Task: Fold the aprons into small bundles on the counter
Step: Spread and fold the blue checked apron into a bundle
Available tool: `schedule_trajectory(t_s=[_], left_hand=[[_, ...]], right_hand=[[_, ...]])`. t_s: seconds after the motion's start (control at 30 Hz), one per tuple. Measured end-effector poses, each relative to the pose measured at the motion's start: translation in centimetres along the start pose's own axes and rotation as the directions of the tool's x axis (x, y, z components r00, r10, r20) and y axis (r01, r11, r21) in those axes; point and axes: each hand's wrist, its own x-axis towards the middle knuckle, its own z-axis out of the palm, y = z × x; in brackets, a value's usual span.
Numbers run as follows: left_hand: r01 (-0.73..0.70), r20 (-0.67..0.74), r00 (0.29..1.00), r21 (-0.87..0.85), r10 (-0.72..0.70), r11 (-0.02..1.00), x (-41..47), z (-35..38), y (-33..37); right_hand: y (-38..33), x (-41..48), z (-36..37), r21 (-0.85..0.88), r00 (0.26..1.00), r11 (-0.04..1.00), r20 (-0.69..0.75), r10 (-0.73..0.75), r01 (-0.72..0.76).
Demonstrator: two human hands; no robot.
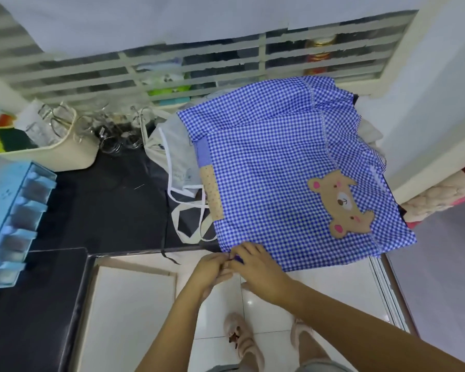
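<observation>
over pale floor tiles (pixel 129 318), left hand (pixel 211 267) and right hand (pixel 255 267) meet at the black counter (pixel 113 200) edge, both pinching the near hem of the blue gingham apron (pixel 279 167) spread flat on it; cream basket (pixel 73 154) and louvred window (pixel 199 65) beyond.

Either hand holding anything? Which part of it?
Both the left hand and the right hand pinch the blue-and-white checked cloth apron with a bear patch at its near hem, by the near-left corner.
</observation>
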Motion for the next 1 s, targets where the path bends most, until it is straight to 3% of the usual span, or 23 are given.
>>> schedule_trajectory(t_s=[0.1, 0.23, 0.3, 0.43, 0.53, 0.67, 0.77, 0.83, 0.87, 0.93, 0.97, 1.0], left_hand=[[0.044, 0.014, 0.999, 0.032, -0.045, 0.998, 0.1, -0.3, 0.6], [0.095, -0.133, 0.988, 0.105, -0.081, 0.990, 1.0, -0.9, 0.1], [0.092, -0.109, 0.991, 0.118, -0.079, 0.989, 1.2, -1.3, -0.7], [0.018, 0.061, 0.998, 0.102, -0.024, 0.995, 1.4, -1.3, -1.5], [-0.078, 0.019, 0.997, 0.032, 0.077, 0.996, 1.8, -0.9, -1.1], [-0.142, -0.071, 0.988, -0.027, 0.139, 0.990, 1.6, -0.7, -0.5], [-0.065, -0.040, 0.997, -0.130, 0.060, 0.989, 1.4, -1.0, -0.2], [-0.007, 0.040, 0.999, -0.109, 0.011, 0.994, 1.1, -1.0, 0.7], [0.002, 0.059, 0.998, -0.053, 0.001, 0.999, 1.1, -1.0, 1.3], [-0.017, 0.038, 0.999, 0.067, 0.014, 0.998, 1.2, -1.1, 3.3], [-0.038, 0.001, 0.999, 0.105, 0.038, 0.994, 1.5, -1.3, 4.5], [-0.070, -0.040, 0.996, 0.124, 0.076, 0.990, 2.0, -1.5, 5.6]], right_hand=[[-0.4, 1.1, 1.7, -0.158, 0.998, 0.986, -0.030, 0.055, -0.059], [-1.5, 1.3, 1.2, -0.228, 0.997, 0.970, -0.011, 0.082, -0.082], [-1.5, 1.5, 1.6, -0.267, 0.997, 0.961, -0.033, 0.072, -0.079], [-2.4, 1.6, 2.6, -0.038, 0.987, 0.991, -0.106, 0.122, -0.127], [-2.5, 0.0, 2.2, 0.051, 0.992, 0.997, -0.106, 0.062, -0.057], [-1.4, -2.7, 3.0, -0.021, 0.989, 0.992, -0.073, -0.125, 0.124], [0.3, -4.2, 2.9, -0.071, 0.986, 0.983, 0.012, -0.167, 0.168], [1.5, -4.4, 2.5, -0.109, 0.981, 0.977, 0.078, -0.175, 0.183], [1.9, -4.4, 2.6, -0.093, 0.981, 0.985, 0.144, -0.132, 0.147], [1.8, -4.1, 2.2, 0.112, 0.967, 0.987, 0.242, 0.083, -0.113], [1.5, -3.8, 1.9, 0.293, 0.942, 0.910, 0.250, 0.224, -0.294], [1.1, -3.5, 1.5, 0.492, 0.886, 0.737, 0.289, 0.363, -0.463]])
